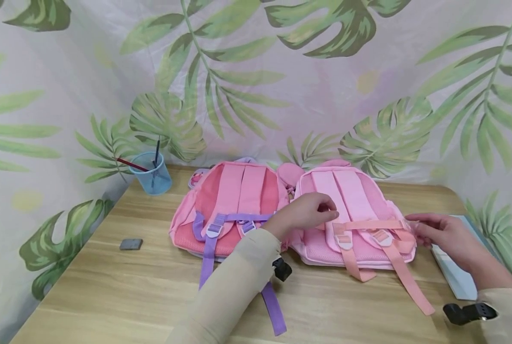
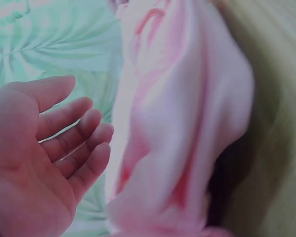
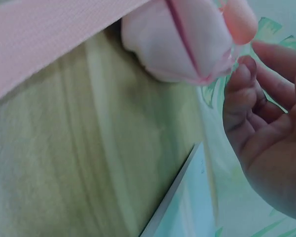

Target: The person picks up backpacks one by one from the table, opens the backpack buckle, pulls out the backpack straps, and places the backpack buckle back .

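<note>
A light pink backpack point(image 1: 320, 246) lies with its straps up, its peach webbing point(image 1: 374, 224) crossing the lower part. Above its left side is my left hand point(image 1: 309, 210); the left wrist view shows the palm and loosely bent fingers point(image 2: 71, 133) holding nothing, beside blurred pink fabric point(image 2: 187, 108). At the bag's right edge, my right hand point(image 1: 447, 234) reaches in with its fingertips at the side. In the right wrist view, a fingertip point(image 3: 239, 22) meets the pale pink side point(image 3: 172, 42), the other fingers bent. Left of it lies a darker pink backpack point(image 1: 204, 200) with purple webbing point(image 1: 208, 260).
On the wooden table point(image 1: 88, 291), a blue mesh pen cup point(image 1: 153, 179) holds pens at the back left. A grey eraser-like block point(image 1: 131, 244) lies at the left. A light blue book or folder point(image 1: 458, 274) lies under my right forearm. Leaf-print cloth point(image 1: 239, 95) hangs behind.
</note>
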Action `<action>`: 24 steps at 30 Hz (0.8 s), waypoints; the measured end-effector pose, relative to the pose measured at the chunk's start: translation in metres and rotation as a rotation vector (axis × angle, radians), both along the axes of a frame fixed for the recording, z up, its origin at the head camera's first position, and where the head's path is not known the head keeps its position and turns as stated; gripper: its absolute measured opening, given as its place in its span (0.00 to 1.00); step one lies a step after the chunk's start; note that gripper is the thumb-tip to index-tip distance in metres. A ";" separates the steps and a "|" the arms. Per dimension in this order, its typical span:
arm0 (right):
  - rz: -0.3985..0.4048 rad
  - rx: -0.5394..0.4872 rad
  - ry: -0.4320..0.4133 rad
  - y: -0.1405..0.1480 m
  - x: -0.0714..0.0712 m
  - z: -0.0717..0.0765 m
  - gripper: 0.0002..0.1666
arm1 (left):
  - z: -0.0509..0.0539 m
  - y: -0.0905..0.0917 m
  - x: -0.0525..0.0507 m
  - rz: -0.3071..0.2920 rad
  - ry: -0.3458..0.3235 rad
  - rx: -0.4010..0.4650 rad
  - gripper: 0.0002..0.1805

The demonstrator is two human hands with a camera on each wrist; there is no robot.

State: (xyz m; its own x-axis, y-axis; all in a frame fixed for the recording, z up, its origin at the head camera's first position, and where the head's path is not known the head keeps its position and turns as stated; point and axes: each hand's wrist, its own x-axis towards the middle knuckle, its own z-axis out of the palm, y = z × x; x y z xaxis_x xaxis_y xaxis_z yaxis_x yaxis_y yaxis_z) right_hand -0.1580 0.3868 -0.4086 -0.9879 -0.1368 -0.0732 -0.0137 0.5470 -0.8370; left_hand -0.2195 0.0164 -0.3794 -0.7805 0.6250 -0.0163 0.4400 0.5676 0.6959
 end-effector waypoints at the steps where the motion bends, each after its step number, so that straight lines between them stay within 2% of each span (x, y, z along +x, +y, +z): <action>1: -0.007 0.004 0.009 -0.001 -0.001 0.002 0.13 | 0.003 -0.004 0.000 -0.002 0.007 0.011 0.11; 6: -0.062 -0.008 0.091 -0.010 -0.003 0.011 0.11 | 0.015 -0.026 -0.002 0.007 0.023 0.067 0.11; 11: -0.087 -0.033 0.211 -0.027 -0.006 0.022 0.18 | 0.020 -0.046 -0.003 0.065 0.071 0.100 0.11; 18: -0.121 0.014 0.278 -0.055 -0.009 0.039 0.08 | 0.026 -0.072 -0.002 0.148 0.162 0.111 0.12; 24: -0.126 0.050 0.315 -0.077 -0.014 0.050 0.18 | 0.033 -0.092 -0.002 0.248 0.224 0.108 0.13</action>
State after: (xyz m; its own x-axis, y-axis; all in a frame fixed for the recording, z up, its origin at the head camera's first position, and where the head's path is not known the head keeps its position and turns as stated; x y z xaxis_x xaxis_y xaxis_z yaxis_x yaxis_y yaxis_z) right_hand -0.1715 0.3103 -0.3590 -0.9719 -0.0157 0.2348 -0.1968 0.6009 -0.7747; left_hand -0.2211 -0.0755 -0.3465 -0.8856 0.4043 0.2287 0.4464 0.6046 0.6597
